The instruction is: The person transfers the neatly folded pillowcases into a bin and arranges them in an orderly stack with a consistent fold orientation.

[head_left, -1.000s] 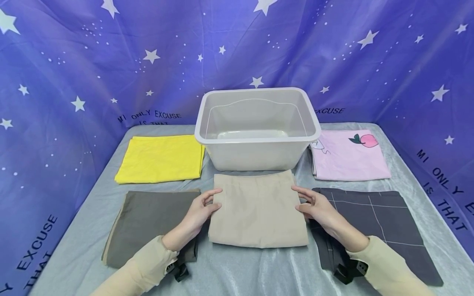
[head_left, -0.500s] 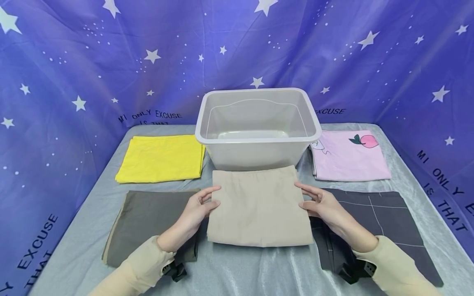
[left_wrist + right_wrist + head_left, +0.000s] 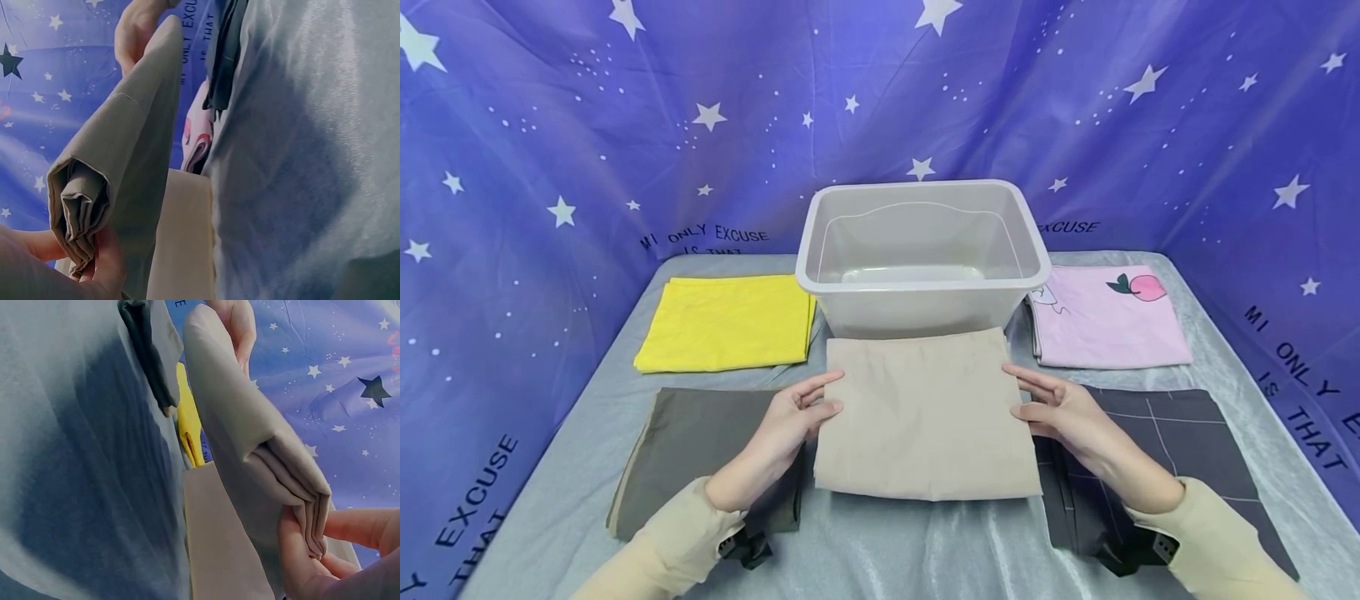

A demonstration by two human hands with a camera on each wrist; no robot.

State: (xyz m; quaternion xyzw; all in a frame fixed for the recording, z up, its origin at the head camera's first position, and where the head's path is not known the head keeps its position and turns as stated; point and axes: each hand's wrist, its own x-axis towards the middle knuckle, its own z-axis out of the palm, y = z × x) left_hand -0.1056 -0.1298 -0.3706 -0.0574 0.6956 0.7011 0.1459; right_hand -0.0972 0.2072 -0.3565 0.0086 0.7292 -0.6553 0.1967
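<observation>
A folded beige cloth [image 3: 925, 417] is held up in front of the plastic bin, above the table. My left hand [image 3: 790, 417] pinches its left edge between thumb and fingers. On the opposite edge my right hand [image 3: 1060, 412] grips it the same way. The left wrist view shows the stacked layers of the folded cloth [image 3: 84, 194] between the left fingers. In the right wrist view the layered end of the cloth [image 3: 294, 481] sits between the right thumb and fingers, raised off the table.
The light grey bin [image 3: 922, 310] stands at the back centre with nothing inside. Folded cloths lie around it: yellow [image 3: 726, 323] at back left, pink [image 3: 1112, 321] at back right, dark olive [image 3: 700, 458] at front left, dark checked [image 3: 1187, 458] at front right. A starry curtain [image 3: 880, 83] hangs behind.
The beige cloth has risen toward the head camera, its top edge now overlapping more of the bin's front. Both hands rose with it, keeping their hold, and moved slightly farther apart in view.
</observation>
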